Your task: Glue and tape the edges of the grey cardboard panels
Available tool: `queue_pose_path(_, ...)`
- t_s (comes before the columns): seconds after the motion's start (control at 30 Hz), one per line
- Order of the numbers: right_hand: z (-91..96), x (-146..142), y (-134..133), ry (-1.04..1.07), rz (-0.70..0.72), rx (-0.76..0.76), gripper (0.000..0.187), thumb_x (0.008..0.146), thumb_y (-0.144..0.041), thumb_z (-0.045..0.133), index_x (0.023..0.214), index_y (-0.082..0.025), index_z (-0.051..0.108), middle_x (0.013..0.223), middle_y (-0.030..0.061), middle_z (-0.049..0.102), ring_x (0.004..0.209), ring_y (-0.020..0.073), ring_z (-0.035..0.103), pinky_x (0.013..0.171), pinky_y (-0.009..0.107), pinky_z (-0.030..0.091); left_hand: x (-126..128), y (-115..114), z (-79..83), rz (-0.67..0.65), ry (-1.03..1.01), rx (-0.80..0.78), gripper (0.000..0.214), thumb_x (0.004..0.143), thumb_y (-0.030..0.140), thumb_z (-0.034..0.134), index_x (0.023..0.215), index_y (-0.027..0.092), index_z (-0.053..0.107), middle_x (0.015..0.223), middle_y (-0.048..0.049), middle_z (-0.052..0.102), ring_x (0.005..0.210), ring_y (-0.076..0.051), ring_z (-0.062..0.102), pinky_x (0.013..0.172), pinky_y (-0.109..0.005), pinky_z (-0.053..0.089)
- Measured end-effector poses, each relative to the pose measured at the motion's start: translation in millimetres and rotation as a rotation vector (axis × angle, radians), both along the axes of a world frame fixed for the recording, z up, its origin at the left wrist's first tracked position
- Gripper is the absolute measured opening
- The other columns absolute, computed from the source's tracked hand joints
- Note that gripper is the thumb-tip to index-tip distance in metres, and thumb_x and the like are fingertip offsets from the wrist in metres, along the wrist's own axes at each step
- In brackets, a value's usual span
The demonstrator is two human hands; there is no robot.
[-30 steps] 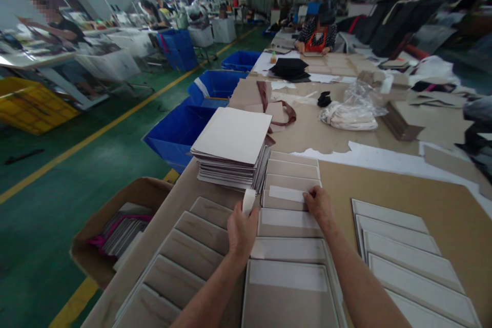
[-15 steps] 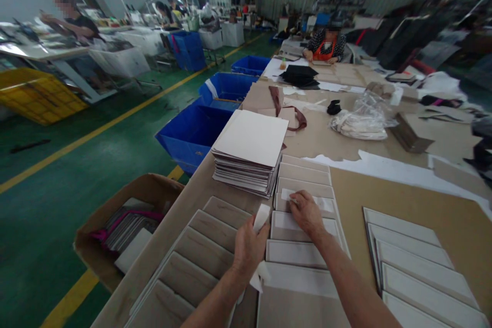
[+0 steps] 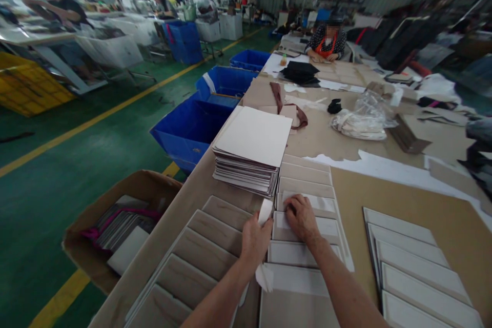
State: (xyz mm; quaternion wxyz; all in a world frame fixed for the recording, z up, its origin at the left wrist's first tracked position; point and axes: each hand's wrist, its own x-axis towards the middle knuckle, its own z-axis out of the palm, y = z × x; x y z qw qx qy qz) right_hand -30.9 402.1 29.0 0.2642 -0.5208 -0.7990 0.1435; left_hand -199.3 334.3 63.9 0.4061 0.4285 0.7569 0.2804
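Observation:
My left hand is closed around a folded white strip, whose upper end sticks out above the fingers. A crumpled white piece hangs below that hand. To its right, my right hand rests on a column of overlapping beige panels, its fingers curled and pressed together near the left end of a white strip lying across one panel. What those fingertips hold, if anything, is hidden. Similar white bands lie across the nearer panels.
A tall stack of square boards stands beyond my hands. Overlapping brown panels lie at left, pale panels at right. Beside the table are a cardboard box and blue bins. A co-worker sits at the far end.
My right hand has shifted slightly left and nearer to me, its fingers now by the strip's left end. My left hand has moved slightly right, still gripping the folded strip.

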Motion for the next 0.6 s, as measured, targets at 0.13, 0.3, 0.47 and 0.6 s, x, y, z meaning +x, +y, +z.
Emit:
queue_pose_path(0.13, 0.6, -1.1, -3.4, 0.015, 0.011, -0.009, 0.020, 0.078, -0.009, 0.052, 0.089, -0.019, 0.066, 0.095, 0.0064, 0.060, 0.091, 0.0233, 0.049, 0.085, 0.036, 0.042, 5.2, 21.0, -3.9, -0.013, 0.029, 0.076, 0.025, 0.087, 0.031, 0.056, 0.097, 0.014, 0.070, 0.090, -0.0105, 0.075, 0.088, -0.022, 0.069, 0.075, -0.026, 0.045)
queue_pose_path(0.3, -0.5, -1.5, -5.1, 0.038, 0.002, -0.006, 0.014, 0.081, -0.012, 0.052, 0.085, -0.020, 0.063, 0.094, 0.0064, 0.059, 0.092, 0.0242, 0.049, 0.084, 0.037, 0.040, 23.4, 56.0, -6.7, -0.001, 0.082, 0.096, 0.027, 0.086, 0.033, 0.055, 0.094, 0.014, 0.072, 0.091, -0.0131, 0.075, 0.087, -0.024, 0.069, 0.074, -0.028, 0.046)
queue_pose_path(0.47, -4.4, 1.3, -5.9, 0.077, 0.028, -0.016, 0.013, 0.080, -0.012, 0.053, 0.081, -0.020, 0.063, 0.091, 0.0062, 0.058, 0.090, 0.0238, 0.049, 0.084, 0.037, 0.040, 43.6, 80.1, -11.9, 0.021, 0.166, 0.063, 0.024, 0.077, 0.026, 0.061, 0.095, 0.016, 0.073, 0.091, -0.0130, 0.075, 0.087, -0.026, 0.070, 0.070, -0.028, 0.046)
queue_pose_path(0.6, -7.3, 3.6, -6.5, 0.099, 0.030, -0.027, 0.013, 0.079, -0.011, 0.053, 0.082, -0.020, 0.063, 0.091, 0.0060, 0.057, 0.091, 0.0240, 0.048, 0.085, 0.037, 0.040, 48.7, 85.4, -16.9, 0.011, 0.231, 0.057, 0.026, 0.078, 0.029, 0.062, 0.099, 0.016, 0.071, 0.096, -0.0132, 0.075, 0.092, -0.026, 0.069, 0.075, -0.028, 0.046)
